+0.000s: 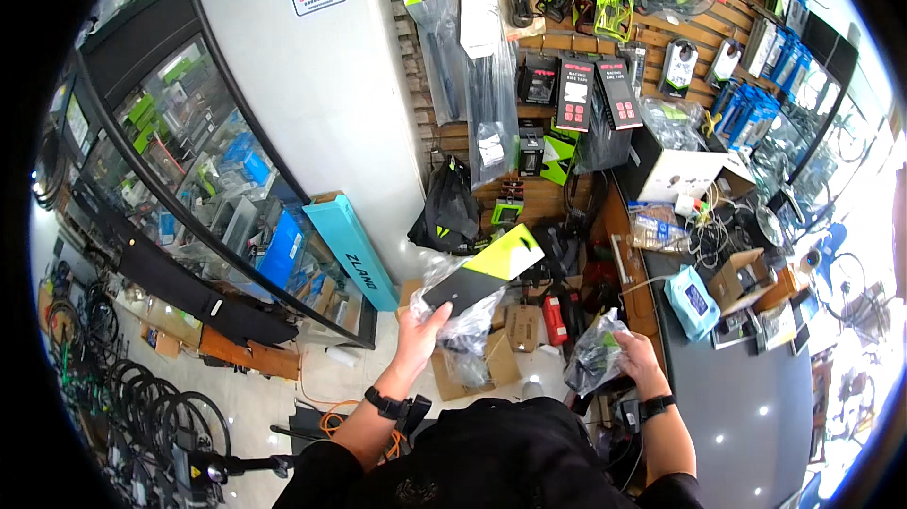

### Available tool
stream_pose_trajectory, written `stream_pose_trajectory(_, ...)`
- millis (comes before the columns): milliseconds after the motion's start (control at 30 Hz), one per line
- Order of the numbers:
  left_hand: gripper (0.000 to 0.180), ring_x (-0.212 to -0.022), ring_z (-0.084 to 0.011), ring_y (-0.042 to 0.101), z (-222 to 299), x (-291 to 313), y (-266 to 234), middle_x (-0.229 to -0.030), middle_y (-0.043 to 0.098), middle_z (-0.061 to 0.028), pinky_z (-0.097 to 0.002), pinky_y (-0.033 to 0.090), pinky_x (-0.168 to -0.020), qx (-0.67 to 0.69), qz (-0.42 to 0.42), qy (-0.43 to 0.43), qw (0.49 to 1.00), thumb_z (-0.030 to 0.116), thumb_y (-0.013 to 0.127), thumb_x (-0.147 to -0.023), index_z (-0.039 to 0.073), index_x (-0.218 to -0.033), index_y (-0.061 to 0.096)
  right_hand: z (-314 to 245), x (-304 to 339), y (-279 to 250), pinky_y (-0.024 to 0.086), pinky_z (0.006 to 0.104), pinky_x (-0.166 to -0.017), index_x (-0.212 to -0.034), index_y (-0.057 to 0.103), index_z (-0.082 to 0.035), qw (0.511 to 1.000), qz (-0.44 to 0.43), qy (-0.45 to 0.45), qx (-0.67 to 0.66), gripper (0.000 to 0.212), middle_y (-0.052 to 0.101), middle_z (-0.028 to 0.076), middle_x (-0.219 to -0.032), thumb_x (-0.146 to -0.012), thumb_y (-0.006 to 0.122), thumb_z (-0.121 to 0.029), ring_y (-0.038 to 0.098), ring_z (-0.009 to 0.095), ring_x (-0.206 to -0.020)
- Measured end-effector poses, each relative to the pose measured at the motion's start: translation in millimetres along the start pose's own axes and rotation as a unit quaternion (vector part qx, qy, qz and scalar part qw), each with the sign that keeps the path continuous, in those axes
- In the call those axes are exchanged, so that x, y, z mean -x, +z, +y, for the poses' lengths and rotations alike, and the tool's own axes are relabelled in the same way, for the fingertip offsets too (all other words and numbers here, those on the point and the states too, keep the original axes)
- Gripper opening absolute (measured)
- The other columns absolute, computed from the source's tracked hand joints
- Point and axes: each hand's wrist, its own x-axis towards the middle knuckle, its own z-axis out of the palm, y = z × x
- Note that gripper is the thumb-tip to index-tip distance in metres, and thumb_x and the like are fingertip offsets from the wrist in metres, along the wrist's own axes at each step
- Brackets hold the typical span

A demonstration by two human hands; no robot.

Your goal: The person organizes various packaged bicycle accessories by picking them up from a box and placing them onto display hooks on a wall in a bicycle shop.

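My left hand (419,337) is closed on a clear plastic bag with a black and lime-green card (487,268) at its top. The card tilts up to the right, and crinkled clear plastic (470,339) hangs beneath it. What lies inside that bag is hard to make out. Lower and to the right, my right hand (640,355) grips a second clear plastic bag (596,353), which has something dark with a bit of green in it. The two bags are apart, both held above the floor.
Below my hands stands an open cardboard box (507,363). Packaged bike parts hang on a slatted wall (435,139) ahead. A grey counter (732,415) at right carries a light-blue pack (693,303) and small boxes. A glass cabinet (203,145) and a tall turquoise box (351,251) stand left.
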Motion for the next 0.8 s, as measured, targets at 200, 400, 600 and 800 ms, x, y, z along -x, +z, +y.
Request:
stream_pose_trajectory(200, 0.034, -0.103, -0.015, 0.058, 15.6, -3.8, -7.0, -0.117, 0.06, -0.0053, -0.0322, 0.048, -0.09, 0.243, -0.228, -0.125, 0.934, 0.013, 0.059, -0.093, 0.0, -0.124, 0.052, 61.1, 88.1, -26.0, 0.049, 0.0278, -0.061, -0.106, 0.057, 0.006, 0.982, 0.152, -0.11, 0.007, 0.02, 0.064, 0.008, -0.088, -0.089, 0.054, -0.005, 0.062, 0.017, -0.073)
stream_pose_trajectory(400, 0.034, -0.106, -0.0144, 0.057, 25.3, 24.1, 14.6, -0.121, 0.058, -0.0053, -0.0296, 0.045, -0.094, 0.263, -0.342, -0.153, 0.889, 0.009, 0.057, -0.093, 0.0, -0.126, 0.051, 70.5, 185.8, 21.2, 0.053, 0.0289, -0.073, -0.114, 0.054, 0.005, 0.959, 0.226, -0.169, -0.009, 0.027, 0.064, 0.012, -0.098, -0.088, 0.056, -0.003, 0.064, 0.019, -0.085)
stream_pose_trajectory(600, 0.028, -0.096, -0.0111, 0.059, 30.5, 62.1, 67.7, -0.108, 0.064, -0.0021, -0.0268, 0.047, -0.088, 0.182, -0.396, -0.1, 0.895, 0.005, 0.063, -0.089, -0.002, -0.116, 0.059, 35.9, 252.0, 101.4, 0.046, 0.0253, -0.084, -0.116, 0.055, 0.001, 0.949, 0.102, -0.295, 0.046, 0.031, 0.061, 0.008, -0.105, -0.087, 0.06, -0.008, 0.057, 0.014, -0.097)
stream_pose_trajectory(800, 0.03, -0.089, -0.0103, 0.061, 39.3, 120.0, 114.7, -0.101, 0.067, -0.0046, -0.0271, 0.05, -0.082, 0.115, -0.438, -0.026, 0.891, 0.0, 0.07, -0.081, -0.003, -0.11, 0.061, 45.7, 275.9, 109.5, 0.042, 0.0305, -0.091, -0.118, 0.055, 0.0, 0.892, 0.13, -0.4, 0.164, 0.033, 0.059, 0.005, -0.112, -0.089, 0.061, -0.012, 0.054, 0.015, -0.104)
